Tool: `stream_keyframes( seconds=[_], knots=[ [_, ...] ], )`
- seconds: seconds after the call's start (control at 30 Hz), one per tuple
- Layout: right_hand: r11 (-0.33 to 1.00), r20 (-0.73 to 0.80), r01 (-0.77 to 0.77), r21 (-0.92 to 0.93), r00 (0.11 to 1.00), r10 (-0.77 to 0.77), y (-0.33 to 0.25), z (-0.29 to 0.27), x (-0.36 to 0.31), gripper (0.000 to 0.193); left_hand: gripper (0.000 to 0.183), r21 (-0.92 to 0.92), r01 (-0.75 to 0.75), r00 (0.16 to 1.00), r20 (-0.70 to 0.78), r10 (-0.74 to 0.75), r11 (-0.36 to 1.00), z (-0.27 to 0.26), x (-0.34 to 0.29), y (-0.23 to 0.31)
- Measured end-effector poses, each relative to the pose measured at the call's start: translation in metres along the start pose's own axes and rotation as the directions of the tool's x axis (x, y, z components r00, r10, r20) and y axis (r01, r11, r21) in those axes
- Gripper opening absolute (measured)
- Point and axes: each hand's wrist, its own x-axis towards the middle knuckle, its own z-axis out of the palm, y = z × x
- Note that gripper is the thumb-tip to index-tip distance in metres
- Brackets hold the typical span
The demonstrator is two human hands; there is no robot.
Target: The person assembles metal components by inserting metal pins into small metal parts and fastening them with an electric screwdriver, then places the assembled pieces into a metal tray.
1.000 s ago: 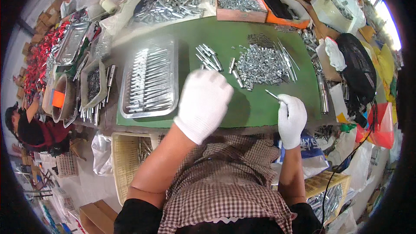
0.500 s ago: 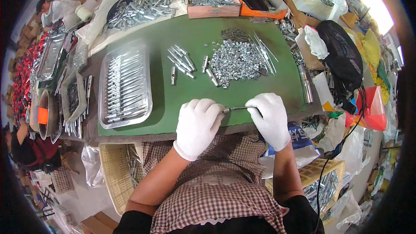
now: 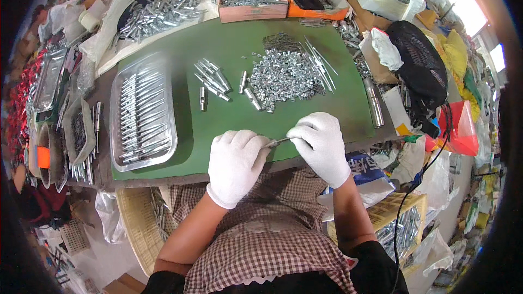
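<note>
Both my hands wear white knit gloves and meet at the near edge of a green work mat. My left hand is closed around a small silvery metal tube, whose end pokes out past the fingertips. A thin metal rod runs from that tube to my right hand, pinched between thumb and fingers. How deep the rod sits in the tube cannot be made out. Beyond my hands lie a heap of small metal fittings, several slim metal assemblies and a few short metal tubes.
On the left, a clear plastic tray holds a row of metal rods. Long thin rods and dark pins lie behind the heap. A pink box of small parts stands at the back. One thick metal cylinder lies at the right.
My right fingertips have come closer to my left hand, so less of the rod shows between them. The rod now slants up toward the right. The whole view has shifted slightly.
</note>
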Motion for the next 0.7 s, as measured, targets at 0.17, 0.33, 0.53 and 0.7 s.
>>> stream_keyframes(
  seconds=[0.17,0.33,0.53,0.7],
  knots=[
    [0.967,-0.149,-0.248,0.064,0.955,0.255,0.037,-0.011,0.011,0.011,0.018,-0.006,0.000,1.000,-0.016,0.000,1.000,-0.001,0.000,0.002],
    [0.896,-0.140,-0.435,-0.087,0.896,0.421,0.059,-0.005,0.038,0.012,0.018,-0.016,-0.009,1.000,-0.018,0.008,1.000,0.001,-0.003,-0.001],
    [0.928,-0.205,-0.362,-0.086,0.918,0.339,0.058,0.000,0.032,0.010,0.020,-0.019,0.006,0.999,-0.043,-0.007,1.000,0.002,-0.004,-0.001],
    [1.000,-0.014,0.018,0.020,1.000,-0.018,-0.006,-0.008,0.017,0.009,0.020,-0.016,-0.016,0.999,-0.041,0.016,1.000,0.001,-0.004,-0.002]
  ],
)
